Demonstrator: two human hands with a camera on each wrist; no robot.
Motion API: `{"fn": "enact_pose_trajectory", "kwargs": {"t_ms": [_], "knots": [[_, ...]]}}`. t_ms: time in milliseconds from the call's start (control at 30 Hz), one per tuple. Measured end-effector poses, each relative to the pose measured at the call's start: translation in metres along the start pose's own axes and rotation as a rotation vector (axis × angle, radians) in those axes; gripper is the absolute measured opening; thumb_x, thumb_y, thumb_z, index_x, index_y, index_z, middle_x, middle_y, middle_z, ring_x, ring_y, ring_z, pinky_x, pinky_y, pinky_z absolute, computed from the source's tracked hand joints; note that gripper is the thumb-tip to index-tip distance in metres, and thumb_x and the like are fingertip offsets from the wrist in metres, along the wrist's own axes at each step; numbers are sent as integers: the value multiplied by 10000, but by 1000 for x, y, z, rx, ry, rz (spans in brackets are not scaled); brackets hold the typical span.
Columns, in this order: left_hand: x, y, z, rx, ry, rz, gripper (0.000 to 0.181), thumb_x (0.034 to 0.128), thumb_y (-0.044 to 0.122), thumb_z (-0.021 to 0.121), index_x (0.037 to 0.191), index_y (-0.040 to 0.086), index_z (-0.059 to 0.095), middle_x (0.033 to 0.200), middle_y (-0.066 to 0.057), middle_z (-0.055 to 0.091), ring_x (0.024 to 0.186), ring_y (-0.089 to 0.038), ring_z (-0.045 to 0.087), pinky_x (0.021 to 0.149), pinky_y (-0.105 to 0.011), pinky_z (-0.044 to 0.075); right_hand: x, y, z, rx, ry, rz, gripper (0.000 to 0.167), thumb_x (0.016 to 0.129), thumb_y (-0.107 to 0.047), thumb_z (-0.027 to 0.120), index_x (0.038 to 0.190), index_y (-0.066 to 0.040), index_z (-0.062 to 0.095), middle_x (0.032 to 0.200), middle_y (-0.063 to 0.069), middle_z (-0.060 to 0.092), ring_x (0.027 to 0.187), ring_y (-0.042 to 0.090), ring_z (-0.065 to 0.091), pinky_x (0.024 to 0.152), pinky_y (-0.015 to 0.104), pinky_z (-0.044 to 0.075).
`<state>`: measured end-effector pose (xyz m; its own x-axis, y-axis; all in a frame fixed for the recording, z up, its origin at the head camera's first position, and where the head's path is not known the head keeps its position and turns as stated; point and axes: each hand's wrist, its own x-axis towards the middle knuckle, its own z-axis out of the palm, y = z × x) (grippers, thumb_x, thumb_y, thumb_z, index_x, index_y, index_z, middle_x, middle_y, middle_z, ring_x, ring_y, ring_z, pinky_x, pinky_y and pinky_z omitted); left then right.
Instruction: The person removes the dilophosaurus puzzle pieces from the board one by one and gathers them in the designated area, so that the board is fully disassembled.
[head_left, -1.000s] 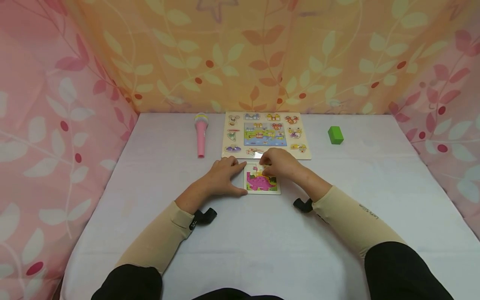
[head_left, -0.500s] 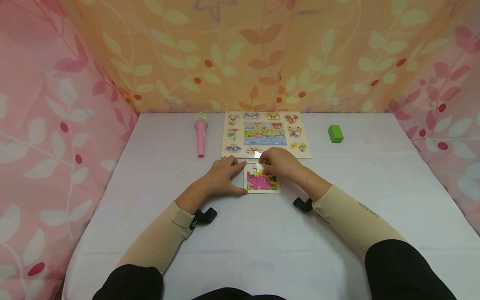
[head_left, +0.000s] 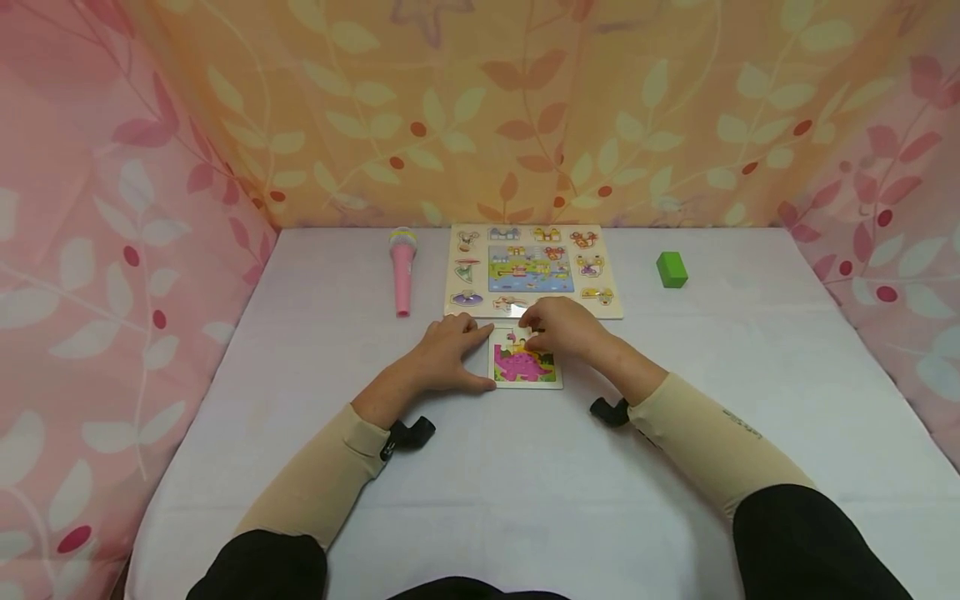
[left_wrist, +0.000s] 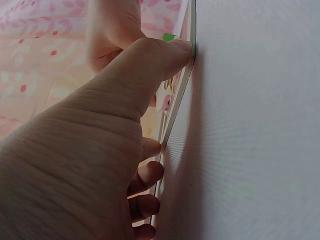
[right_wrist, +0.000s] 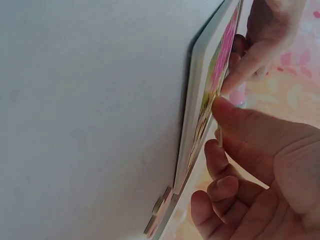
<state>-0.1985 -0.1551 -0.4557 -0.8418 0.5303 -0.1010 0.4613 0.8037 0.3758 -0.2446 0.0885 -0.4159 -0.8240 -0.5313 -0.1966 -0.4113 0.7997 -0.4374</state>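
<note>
Pinching a small piece, your right hand could jam it if it goes in tilted. Your left hand, spread wide at the left edge of the dinosaur puzzle, may press too softly; then the puzzle, nearer than the big board, could slide.

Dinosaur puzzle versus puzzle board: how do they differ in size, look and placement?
The dinosaur puzzle is much smaller than the puzzle board. The dinosaur puzzle shows a pink dinosaur; the puzzle board has a central scene ringed by small pictures. The dinosaur puzzle lies nearer the person, the puzzle board just beyond. Both have pale borders and lie on the white table.
</note>
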Motion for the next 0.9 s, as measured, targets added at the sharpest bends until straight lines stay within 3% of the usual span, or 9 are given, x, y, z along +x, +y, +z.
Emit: {"fn": "enact_pose_trajectory", "kwargs": {"t_ms": [467, 733, 900], "knots": [[0, 0, 1, -4, -3, -4, 1018, 775, 671, 772, 1591, 188, 403, 1160, -1, 427, 1071, -178, 377, 877, -357, 343, -13, -4, -19, 44, 36, -12, 345, 885, -217, 804, 1202, -87, 762, 1155, 45, 725, 1096, 245, 620, 945, 442, 498], [0, 0, 1, -2, -4, 2, 1019, 780, 673, 769, 1593, 183, 398, 1173, -8, 433, 1080, -185, 379, 889, -366, 346, -24, -5, -33, 33, 58, -60, 333, 881, -177, 778, 1198, -76, 761, 1107, 44, 685, 993, 235, 602, 860, 402, 497], [0, 0, 0, 4, -6, 2, 1021, 782, 667, 770, 1595, 181, 391, 1176, -12, 433, 1081, -188, 378, 892, -367, 343, -33, -2, -40, 46, 98, -71, 335, 881, -177, 796, 1196, -69, 756, 1133, 77, 664, 1044, 271, 594, 888, 430, 493]]}}
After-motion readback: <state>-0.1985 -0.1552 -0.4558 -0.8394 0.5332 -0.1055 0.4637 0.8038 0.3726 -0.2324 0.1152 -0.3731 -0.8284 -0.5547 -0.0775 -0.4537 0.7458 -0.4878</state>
